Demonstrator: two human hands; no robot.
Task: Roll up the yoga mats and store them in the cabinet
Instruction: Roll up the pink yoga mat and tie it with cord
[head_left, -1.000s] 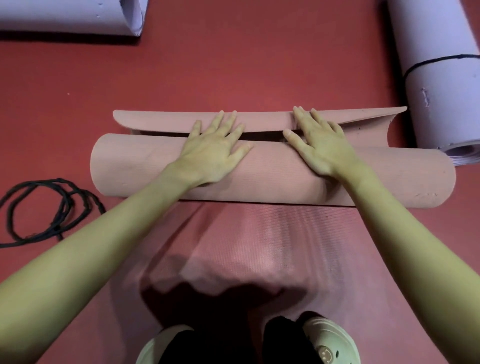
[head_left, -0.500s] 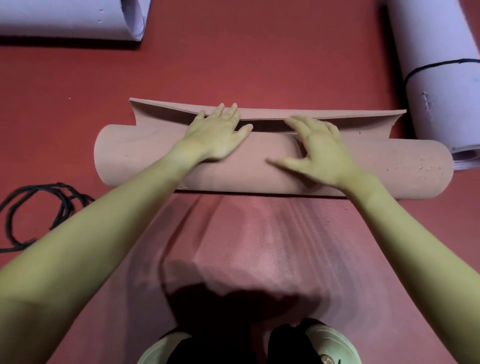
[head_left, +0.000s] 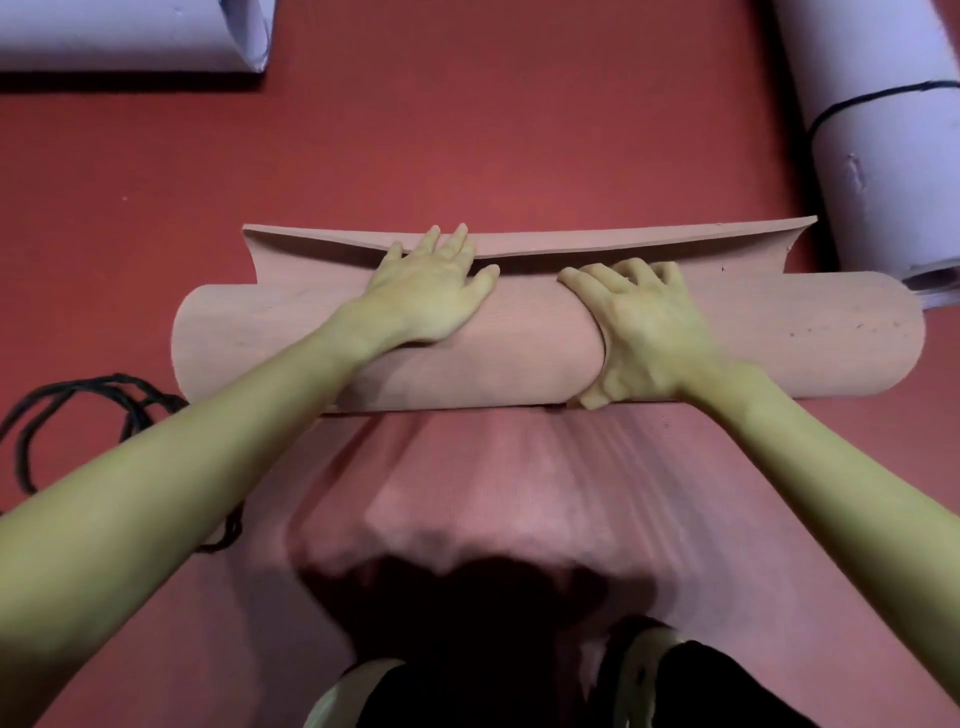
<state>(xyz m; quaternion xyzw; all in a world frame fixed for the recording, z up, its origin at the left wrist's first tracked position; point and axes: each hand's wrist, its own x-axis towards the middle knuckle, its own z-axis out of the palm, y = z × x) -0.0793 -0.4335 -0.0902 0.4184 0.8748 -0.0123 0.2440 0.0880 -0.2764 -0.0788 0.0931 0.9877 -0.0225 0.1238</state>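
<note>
Nearest, the pink mat's unrolled stretch (head_left: 498, 483) lies flat on the red floor (head_left: 467, 130). Beyond it, the pink roll (head_left: 545, 338) carries both hands. The left hand (head_left: 426, 296) presses flat, fingers straight, tips at the loose flap (head_left: 597, 241). The right hand (head_left: 644, 332) wraps the roll — thumb low on the near side, fingers curled over the top, their tips seemingly tucked behind. Farther off lie two lavender rolled mats (head_left: 883, 171). Uneven pressure could skew the roll — it would telescope at one end.
</note>
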